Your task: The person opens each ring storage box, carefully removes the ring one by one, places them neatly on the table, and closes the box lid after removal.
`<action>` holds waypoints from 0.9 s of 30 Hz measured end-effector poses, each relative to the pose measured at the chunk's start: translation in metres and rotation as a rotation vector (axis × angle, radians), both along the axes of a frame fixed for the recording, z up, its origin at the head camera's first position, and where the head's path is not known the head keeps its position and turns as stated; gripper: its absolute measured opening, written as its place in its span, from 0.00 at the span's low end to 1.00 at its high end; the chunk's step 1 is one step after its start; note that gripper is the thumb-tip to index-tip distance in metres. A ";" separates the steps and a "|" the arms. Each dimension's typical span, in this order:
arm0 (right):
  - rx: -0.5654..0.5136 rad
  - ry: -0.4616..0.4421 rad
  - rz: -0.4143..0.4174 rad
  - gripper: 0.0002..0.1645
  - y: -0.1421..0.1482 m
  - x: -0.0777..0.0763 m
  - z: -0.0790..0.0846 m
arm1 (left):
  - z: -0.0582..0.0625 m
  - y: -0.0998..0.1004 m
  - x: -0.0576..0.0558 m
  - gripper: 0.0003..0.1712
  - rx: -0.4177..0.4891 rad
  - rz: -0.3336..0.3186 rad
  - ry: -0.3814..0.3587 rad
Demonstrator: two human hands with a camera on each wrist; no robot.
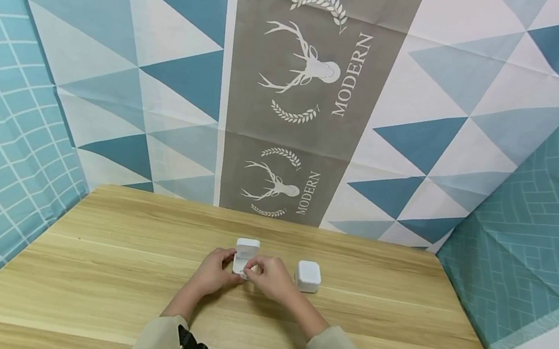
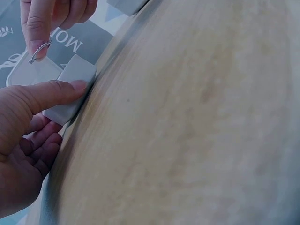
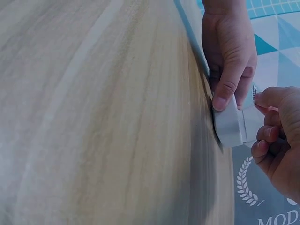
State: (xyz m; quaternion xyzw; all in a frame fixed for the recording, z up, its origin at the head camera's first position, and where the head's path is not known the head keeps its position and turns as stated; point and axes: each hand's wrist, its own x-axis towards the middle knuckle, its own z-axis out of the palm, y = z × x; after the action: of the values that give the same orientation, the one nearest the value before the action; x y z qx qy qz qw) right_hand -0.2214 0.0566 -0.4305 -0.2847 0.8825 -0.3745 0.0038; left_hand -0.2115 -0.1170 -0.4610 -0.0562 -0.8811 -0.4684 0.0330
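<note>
A small white ring box stands on the table with its lid raised. My left hand grips its base from the left, and in the left wrist view the thumb lies along the front of the base. Just above the box my right hand pinches a silver ring between thumb and fingertips. Along its band the ring has a row of small bright stones. In the right wrist view the ring shows only edge-on, close to the open box. The inside of the box is largely hidden.
A second white box, closed with rounded corners, stands just right of my right hand. The wooden table meets a patterned cloth backdrop behind. Tile-patterned cloths hang at both sides.
</note>
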 end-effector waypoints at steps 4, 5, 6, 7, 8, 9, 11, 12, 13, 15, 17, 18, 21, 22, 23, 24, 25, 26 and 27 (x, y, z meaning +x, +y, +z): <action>0.026 -0.008 0.003 0.08 0.000 0.002 0.000 | 0.000 -0.001 0.000 0.38 0.005 0.001 0.007; 0.031 -0.007 0.002 0.08 0.000 0.002 0.000 | 0.000 -0.001 -0.001 0.38 0.006 0.002 0.006; 0.035 -0.007 0.002 0.08 0.000 0.002 0.000 | 0.000 -0.001 0.000 0.37 0.008 0.003 0.006; 0.038 -0.008 0.003 0.08 0.000 0.003 0.000 | -0.001 -0.001 -0.001 0.37 0.004 0.000 0.011; 0.039 -0.008 0.005 0.08 0.000 0.003 -0.001 | -0.001 -0.001 -0.001 0.37 0.005 0.001 0.010; 0.037 -0.009 0.006 0.08 0.000 0.003 -0.001 | -0.001 -0.001 -0.001 0.37 0.006 0.001 0.009; 0.033 -0.009 0.011 0.08 0.000 0.003 -0.001 | -0.001 -0.001 -0.001 0.37 0.006 0.000 0.011; 0.031 -0.010 0.013 0.08 0.000 0.004 -0.001 | -0.001 -0.001 -0.001 0.37 0.006 -0.001 0.012; 0.027 -0.013 0.015 0.08 0.000 0.004 -0.001 | -0.001 -0.001 -0.002 0.37 0.005 -0.002 0.014; 0.019 -0.016 0.020 0.08 0.000 0.005 0.000 | -0.001 -0.001 -0.002 0.37 0.010 -0.001 0.012; 0.015 -0.024 0.023 0.08 0.000 0.006 0.000 | 0.000 -0.001 -0.001 0.37 0.006 -0.003 0.016; 0.012 -0.029 0.024 0.09 0.000 0.006 0.000 | 0.000 -0.001 -0.001 0.38 0.006 -0.004 0.015; 0.009 -0.043 0.027 0.09 0.000 0.007 0.000 | 0.000 -0.001 -0.001 0.38 -0.002 -0.008 0.021; 0.008 -0.049 0.027 0.10 0.000 0.008 0.001 | 0.000 -0.001 0.000 0.38 -0.006 -0.012 0.026; 0.007 -0.053 0.028 0.09 0.000 0.008 0.001 | 0.000 -0.001 0.000 0.38 -0.006 -0.012 0.027; 0.006 -0.054 0.029 0.09 0.000 0.008 0.000 | 0.000 -0.001 0.000 0.38 -0.005 -0.014 0.028; 0.006 -0.054 0.030 0.09 0.000 0.009 0.000 | 0.000 -0.001 0.000 0.38 -0.006 -0.014 0.027; 0.006 -0.054 0.032 0.09 0.000 0.009 0.000 | 0.000 -0.002 0.000 0.38 -0.004 -0.015 0.028; 0.005 -0.053 0.033 0.09 0.000 0.009 -0.001 | 0.000 -0.002 0.000 0.38 -0.002 -0.016 0.030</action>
State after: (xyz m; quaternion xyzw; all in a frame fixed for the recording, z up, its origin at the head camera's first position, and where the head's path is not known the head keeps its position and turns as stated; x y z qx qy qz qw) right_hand -0.2127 0.0567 -0.4311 -0.2892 0.8781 -0.3795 0.0344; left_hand -0.2112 -0.1186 -0.4606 -0.0702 -0.8807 -0.4666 0.0424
